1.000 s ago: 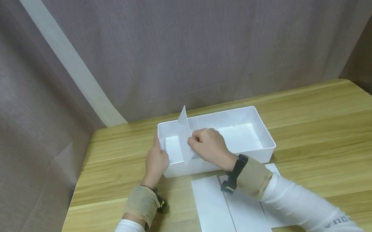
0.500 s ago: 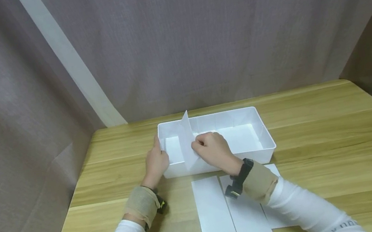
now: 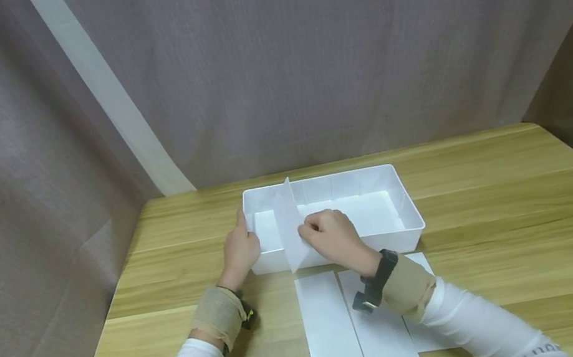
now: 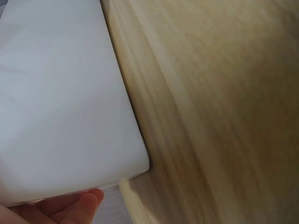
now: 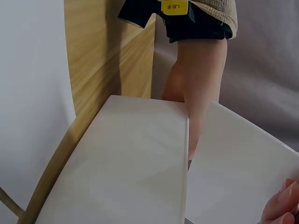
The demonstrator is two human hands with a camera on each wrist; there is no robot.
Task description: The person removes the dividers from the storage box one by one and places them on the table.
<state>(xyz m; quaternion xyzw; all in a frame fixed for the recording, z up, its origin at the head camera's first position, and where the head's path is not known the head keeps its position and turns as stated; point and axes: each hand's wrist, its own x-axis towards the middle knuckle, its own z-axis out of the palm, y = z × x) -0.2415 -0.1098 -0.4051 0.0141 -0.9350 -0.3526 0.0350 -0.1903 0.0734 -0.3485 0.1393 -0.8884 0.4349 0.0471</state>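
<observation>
A white rectangular open box [image 3: 388, 243] sits on the table in the head view. My left hand [image 3: 240, 250] holds its left end, index finger along the outer side and thumb at the rim. The left wrist view shows fingertips [image 4: 88, 205] against the end of the box [image 4: 70, 107]. My right hand [image 3: 333, 237] pinches a thin white panel [image 3: 290, 228] by its right face. The panel stands tilted across the left part of the box, its near end over the front rim. The right wrist view shows that panel [image 5: 238, 168] beside the box wall [image 5: 126, 163].
Several white panels lie flat in front of the box: a left one [image 3: 330, 323], a middle one [image 3: 387, 338], and a right one [image 3: 429, 334] partly under the right forearm. The wooden table [image 3: 498, 219] ends at a grey curtain [image 3: 301, 62].
My right hand has drawn back toward the front and slightly right, bringing the panel lower and nearer, its near end now past the front rim. My left hand and the box stay put.
</observation>
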